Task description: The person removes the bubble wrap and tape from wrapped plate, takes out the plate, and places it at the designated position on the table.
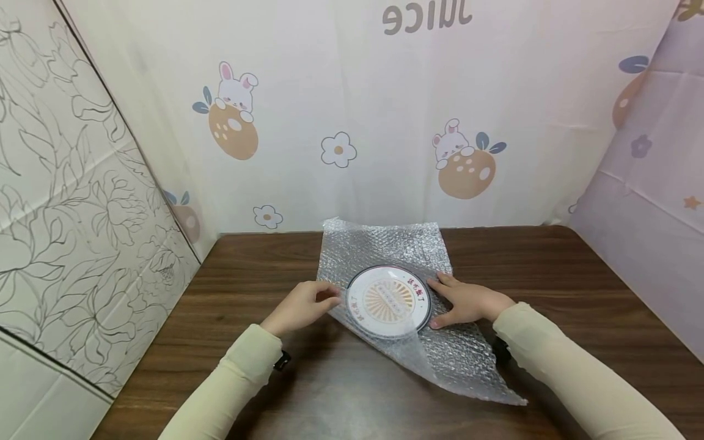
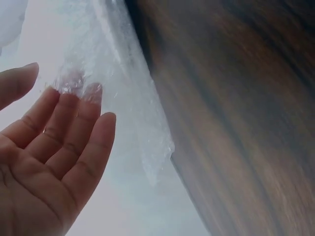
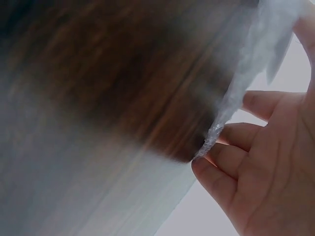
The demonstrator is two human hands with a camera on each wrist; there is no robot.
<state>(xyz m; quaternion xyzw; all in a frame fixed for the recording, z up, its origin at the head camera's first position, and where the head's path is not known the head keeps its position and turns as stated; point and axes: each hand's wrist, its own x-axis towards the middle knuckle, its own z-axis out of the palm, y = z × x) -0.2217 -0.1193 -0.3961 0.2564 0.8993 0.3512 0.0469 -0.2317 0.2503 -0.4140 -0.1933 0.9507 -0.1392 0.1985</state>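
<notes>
A white plate (image 1: 390, 298) with a dark rim, red characters and an orange sunburst lies on a sheet of bubble wrap (image 1: 385, 244). A see-through fold of the wrap covers its lower left part. At the plate's left, my left hand (image 1: 301, 305) touches the fold's edge. In the left wrist view, the fingers (image 2: 74, 140) are nearly straight, fingertips seen through the film, and the thumb stands apart. On the other side, my right hand (image 1: 464, 300) rests on the wrap with spread fingers, beside the plate's right rim. Its fingertips meet the wrap's edge in the right wrist view.
Everything lies on a dark wooden table (image 1: 253, 256). A white curtain (image 1: 297, 91) printed with rabbits and fruit hangs along its back edge. A flower-patterned panel (image 1: 82, 183) stands at the left, and more cloth (image 1: 649, 201) hangs at the right.
</notes>
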